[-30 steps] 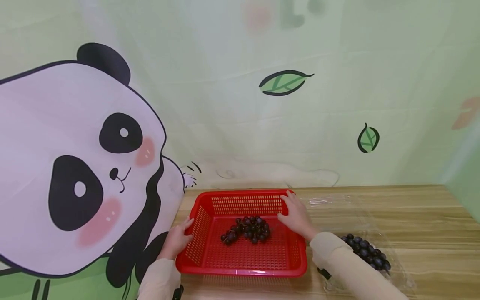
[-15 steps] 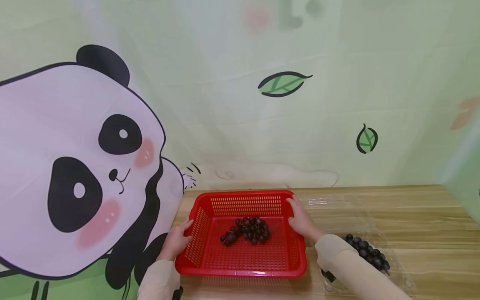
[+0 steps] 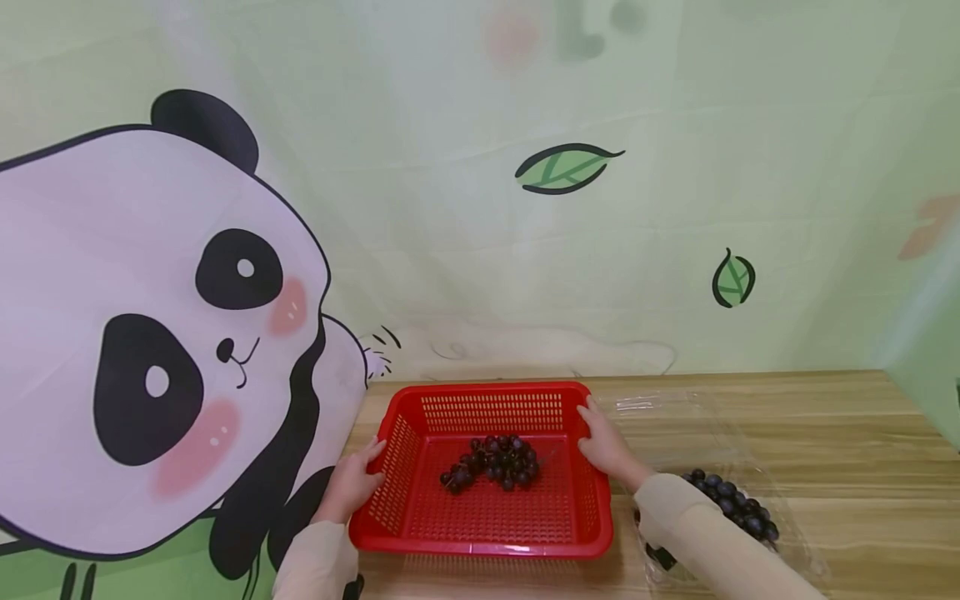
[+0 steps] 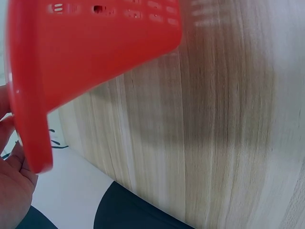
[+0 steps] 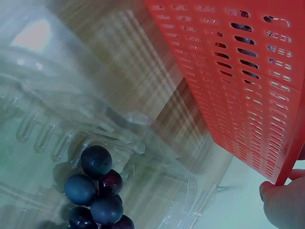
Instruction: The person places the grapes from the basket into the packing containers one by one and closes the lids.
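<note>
A red plastic basket (image 3: 480, 549) with slotted walls rests on the wooden table, holding a bunch of dark grapes (image 3: 495, 462). My left hand (image 3: 352, 482) grips the basket's left rim; in the left wrist view only part of that hand (image 4: 15, 186) shows beside the red rim (image 4: 31, 119). On the opposite side, my right hand (image 3: 609, 443) holds the right rim. The right wrist view has this hand (image 5: 287, 202) at the rim's corner, most fingers cut off by the frame edge.
Right of the basket lies an open clear plastic container (image 3: 701, 429) with a second bunch of dark grapes (image 3: 735, 504), partly behind the right sleeve (image 3: 697, 525). A panda-printed cloth (image 3: 480, 250) hangs behind the table (image 3: 847, 467).
My right hand has shifted right and slightly down, from reaching over the basket's right wall to gripping its rim. The left hand and basket have hardly moved.
</note>
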### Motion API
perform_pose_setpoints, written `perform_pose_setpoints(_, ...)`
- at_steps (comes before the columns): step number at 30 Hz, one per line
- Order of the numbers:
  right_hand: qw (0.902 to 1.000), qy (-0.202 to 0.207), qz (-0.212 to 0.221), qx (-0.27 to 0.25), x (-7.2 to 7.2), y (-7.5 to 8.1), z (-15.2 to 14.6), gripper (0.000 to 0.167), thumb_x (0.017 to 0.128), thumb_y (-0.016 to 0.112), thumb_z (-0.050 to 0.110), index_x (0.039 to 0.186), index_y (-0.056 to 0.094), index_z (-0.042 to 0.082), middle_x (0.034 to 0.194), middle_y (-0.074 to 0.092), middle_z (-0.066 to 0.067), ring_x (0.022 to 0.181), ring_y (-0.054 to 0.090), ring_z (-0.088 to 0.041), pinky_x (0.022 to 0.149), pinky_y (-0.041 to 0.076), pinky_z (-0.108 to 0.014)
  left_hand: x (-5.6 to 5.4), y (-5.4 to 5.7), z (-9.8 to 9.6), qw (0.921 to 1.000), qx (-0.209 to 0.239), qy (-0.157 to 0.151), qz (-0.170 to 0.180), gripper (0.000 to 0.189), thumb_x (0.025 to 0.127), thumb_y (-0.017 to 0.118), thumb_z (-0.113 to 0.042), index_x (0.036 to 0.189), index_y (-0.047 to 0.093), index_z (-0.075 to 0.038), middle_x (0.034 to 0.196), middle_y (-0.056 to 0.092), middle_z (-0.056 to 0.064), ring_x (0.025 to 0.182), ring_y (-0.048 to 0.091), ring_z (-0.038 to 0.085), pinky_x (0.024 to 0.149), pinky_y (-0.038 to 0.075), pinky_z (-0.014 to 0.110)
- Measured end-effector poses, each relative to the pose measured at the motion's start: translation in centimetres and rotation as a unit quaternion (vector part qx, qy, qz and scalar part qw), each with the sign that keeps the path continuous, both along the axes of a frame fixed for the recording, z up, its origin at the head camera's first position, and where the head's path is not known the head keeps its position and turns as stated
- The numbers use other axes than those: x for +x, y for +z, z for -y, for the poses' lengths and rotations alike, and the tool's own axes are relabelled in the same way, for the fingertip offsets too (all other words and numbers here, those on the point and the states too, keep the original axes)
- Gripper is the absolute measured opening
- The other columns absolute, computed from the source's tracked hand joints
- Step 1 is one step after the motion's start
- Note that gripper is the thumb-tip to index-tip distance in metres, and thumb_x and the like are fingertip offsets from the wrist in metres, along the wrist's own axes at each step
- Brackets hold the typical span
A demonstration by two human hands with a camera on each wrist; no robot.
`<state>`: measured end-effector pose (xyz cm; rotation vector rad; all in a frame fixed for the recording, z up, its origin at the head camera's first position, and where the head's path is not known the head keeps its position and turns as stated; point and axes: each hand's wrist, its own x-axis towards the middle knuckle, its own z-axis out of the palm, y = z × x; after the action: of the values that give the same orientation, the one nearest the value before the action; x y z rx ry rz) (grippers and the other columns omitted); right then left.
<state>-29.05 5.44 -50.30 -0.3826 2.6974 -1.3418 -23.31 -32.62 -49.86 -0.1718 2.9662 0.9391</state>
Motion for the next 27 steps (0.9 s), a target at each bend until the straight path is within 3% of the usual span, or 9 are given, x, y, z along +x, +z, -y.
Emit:
perform_pose_setpoints(9,0.9998,0.009,-0.018,0.003,0.5,-0.3,-0.5,0.055,0.077,0.046,-0.011,0.130,0.032,-0.013,0.143,0.014,-0.028,0.130,0.016,-0.043,0.097,0.031,-0.051,0.3,-0.1,0.0,1.0000,-0.003,-0.004,0.000,0.056,0.078,0.058,0.001,0.131,0.042,-0.007,0.140,0.033,0.014,0.125,0.033,0.037,0.099,0.032,0.051)
perform_pose_setpoints(18,0.9991,0.018,-0.039,0.004,1.3,-0.3,-1.1,0.054,0.074,0.047,-0.011,0.127,0.035,-0.015,0.141,0.017,-0.032,0.129,0.019,-0.045,0.100,0.027,-0.053,1.1,-0.1,-0.1,0.9983,-0.031,-0.032,-0.038,0.055,0.075,0.061,0.001,0.127,0.046,-0.003,0.136,0.039,0.017,0.122,0.038,0.038,0.097,0.035,0.049)
perform_pose_setpoints(27,0.9994,0.024,-0.023,-0.002,2.1,-0.3,-1.6,0.054,0.076,0.048,-0.011,0.129,0.035,-0.011,0.143,0.015,-0.028,0.128,0.022,-0.044,0.092,0.037,-0.050,1.7,-0.3,-0.2,0.9958,-0.065,-0.041,-0.050,0.054,0.074,0.063,-0.003,0.126,0.049,-0.005,0.133,0.043,0.016,0.119,0.043,0.035,0.095,0.037,0.048)
